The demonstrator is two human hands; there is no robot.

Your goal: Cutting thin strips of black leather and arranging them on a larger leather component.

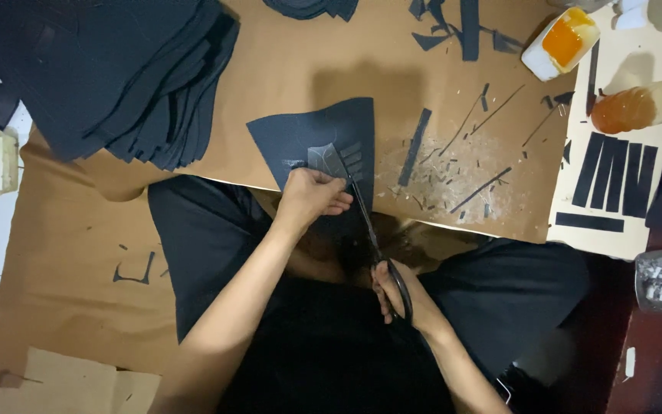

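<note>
A dark fan-shaped piece of sheet material (316,130) lies on the brown cardboard board (270,69) in front of me. My left hand (312,195) pinches its near edge, where several cut slits show. My right hand (400,295) grips the handles of long black scissors (369,222), whose blades reach up into the sheet next to my left fingers. I sit cross-legged in dark trousers, with both hands above my lap.
A tall stack of dark cut sheets (116,69) fills the upper left. Thin dark strips and scraps (461,172) litter the board to the right. Farther right lie a white tub of orange glue (561,42), an orange bottle (630,107) and several black strips (614,180).
</note>
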